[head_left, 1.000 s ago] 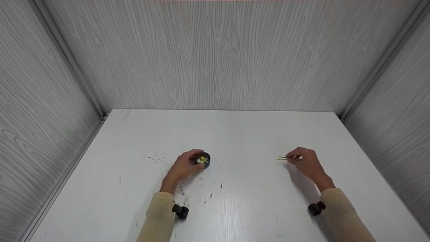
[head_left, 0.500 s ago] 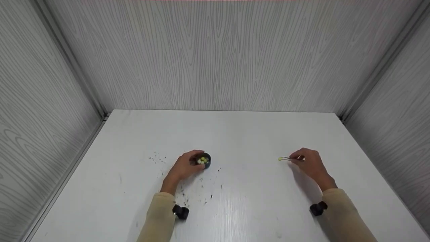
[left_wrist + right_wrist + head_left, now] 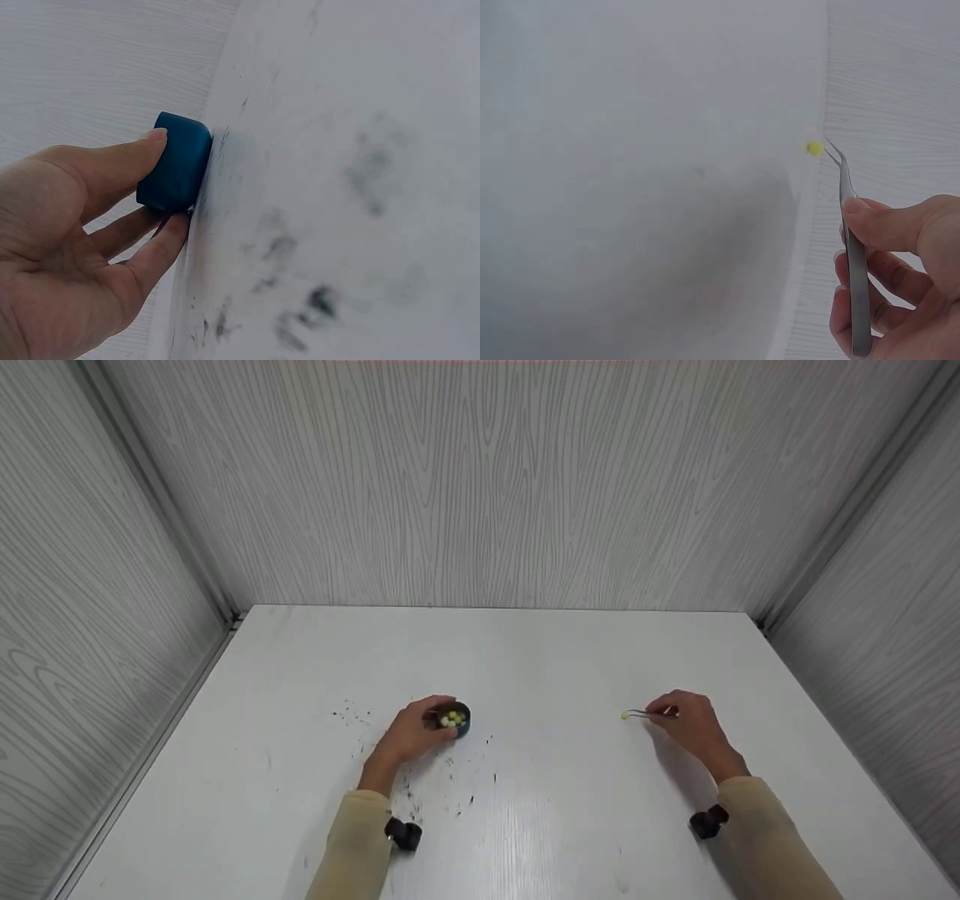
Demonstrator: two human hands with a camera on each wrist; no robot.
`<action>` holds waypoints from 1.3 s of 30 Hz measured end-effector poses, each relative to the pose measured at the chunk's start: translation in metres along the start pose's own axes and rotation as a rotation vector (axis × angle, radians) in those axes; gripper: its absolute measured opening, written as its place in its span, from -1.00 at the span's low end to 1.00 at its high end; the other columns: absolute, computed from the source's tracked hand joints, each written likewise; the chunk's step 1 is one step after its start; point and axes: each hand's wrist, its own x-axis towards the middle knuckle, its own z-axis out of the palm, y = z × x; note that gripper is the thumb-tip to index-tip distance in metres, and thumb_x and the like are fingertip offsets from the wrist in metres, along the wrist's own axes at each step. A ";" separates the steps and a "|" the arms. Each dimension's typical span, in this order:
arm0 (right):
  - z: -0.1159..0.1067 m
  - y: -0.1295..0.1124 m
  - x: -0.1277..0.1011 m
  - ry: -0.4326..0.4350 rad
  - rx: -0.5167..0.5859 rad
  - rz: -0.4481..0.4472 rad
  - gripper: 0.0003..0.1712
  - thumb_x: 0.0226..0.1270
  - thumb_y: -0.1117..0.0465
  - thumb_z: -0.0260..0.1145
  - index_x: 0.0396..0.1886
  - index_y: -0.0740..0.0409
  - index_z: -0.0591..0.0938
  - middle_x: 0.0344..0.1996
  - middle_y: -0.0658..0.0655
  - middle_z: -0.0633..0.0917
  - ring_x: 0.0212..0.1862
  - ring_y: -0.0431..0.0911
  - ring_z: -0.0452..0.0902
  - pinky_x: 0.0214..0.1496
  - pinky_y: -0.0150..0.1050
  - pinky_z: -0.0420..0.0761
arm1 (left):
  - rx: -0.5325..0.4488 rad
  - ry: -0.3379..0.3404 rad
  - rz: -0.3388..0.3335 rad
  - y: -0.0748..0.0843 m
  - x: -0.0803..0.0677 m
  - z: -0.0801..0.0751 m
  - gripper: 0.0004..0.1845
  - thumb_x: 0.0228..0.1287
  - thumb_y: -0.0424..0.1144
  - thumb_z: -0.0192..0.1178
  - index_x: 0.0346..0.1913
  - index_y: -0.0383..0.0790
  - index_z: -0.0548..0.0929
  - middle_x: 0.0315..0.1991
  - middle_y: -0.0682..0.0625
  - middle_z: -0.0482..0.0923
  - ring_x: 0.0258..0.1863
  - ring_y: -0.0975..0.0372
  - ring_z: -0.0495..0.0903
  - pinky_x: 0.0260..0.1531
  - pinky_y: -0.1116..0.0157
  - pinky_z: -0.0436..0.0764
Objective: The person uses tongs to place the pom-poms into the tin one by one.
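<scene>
Right hand (image 3: 694, 725) fingers pinch tweezers (image 3: 649, 714), tips pointing left at yellow bead (image 3: 624, 715); left hand (image 3: 409, 731) grips cup (image 3: 457, 718).

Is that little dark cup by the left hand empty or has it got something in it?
Not empty: the cup holds small yellow and white beads, visible from above.

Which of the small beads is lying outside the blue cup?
The single yellow bead on the table, just beside the tweezers tips. The other beads sit inside the blue cup.

Small dark-blue round cup (image 3: 457, 718), upright on counter, holding yellow and white beads. Slim metal tweezers (image 3: 850, 240), tips just beside lone yellow bead (image 3: 814, 148).
</scene>
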 end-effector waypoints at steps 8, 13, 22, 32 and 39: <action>0.000 0.000 0.001 -0.035 -0.009 0.010 -0.87 0.22 0.49 0.45 -0.25 0.29 0.82 -0.28 0.28 0.79 -0.21 0.10 0.67 -0.20 -0.23 0.58 | -0.011 0.001 -0.028 -0.001 0.000 0.000 -0.44 0.34 -0.34 0.37 0.39 -0.17 0.54 0.35 -0.21 0.55 0.33 -0.10 0.55 0.37 -0.12 0.49; 0.001 0.000 0.002 -0.045 -0.008 0.016 -0.88 0.23 0.48 0.45 -0.26 0.28 0.83 -0.29 0.27 0.79 -0.22 0.07 0.66 -0.22 -0.24 0.57 | -0.014 0.007 -0.015 0.000 -0.001 0.000 -0.44 0.34 -0.34 0.37 0.39 -0.18 0.54 0.35 -0.22 0.55 0.32 -0.12 0.55 0.37 -0.12 0.50; 0.003 0.003 0.002 -0.038 -0.030 -0.008 -0.88 0.21 0.49 0.46 -0.30 0.26 0.82 -0.32 0.24 0.79 -0.24 0.04 0.65 -0.22 -0.25 0.56 | -0.021 0.006 0.005 -0.001 0.000 0.001 -0.44 0.34 -0.34 0.37 0.39 -0.21 0.54 0.34 -0.22 0.56 0.31 -0.11 0.56 0.36 -0.12 0.51; 0.000 -0.004 0.003 -0.032 -0.015 -0.021 -0.88 0.22 0.50 0.45 -0.32 0.27 0.82 -0.33 0.24 0.78 -0.24 0.05 0.64 -0.23 -0.27 0.54 | -0.030 0.000 -0.003 -0.001 0.001 0.002 -0.44 0.36 -0.34 0.35 0.40 -0.19 0.53 0.32 -0.20 0.57 0.31 -0.09 0.56 0.36 -0.10 0.51; 0.000 -0.006 0.004 -0.029 -0.015 -0.015 -0.88 0.24 0.50 0.43 -0.32 0.27 0.82 -0.32 0.24 0.78 -0.22 0.07 0.64 -0.19 -0.21 0.56 | -0.041 -0.007 0.002 0.001 0.001 0.001 -0.44 0.36 -0.34 0.34 0.40 -0.22 0.52 0.33 -0.21 0.56 0.31 -0.11 0.56 0.36 -0.11 0.50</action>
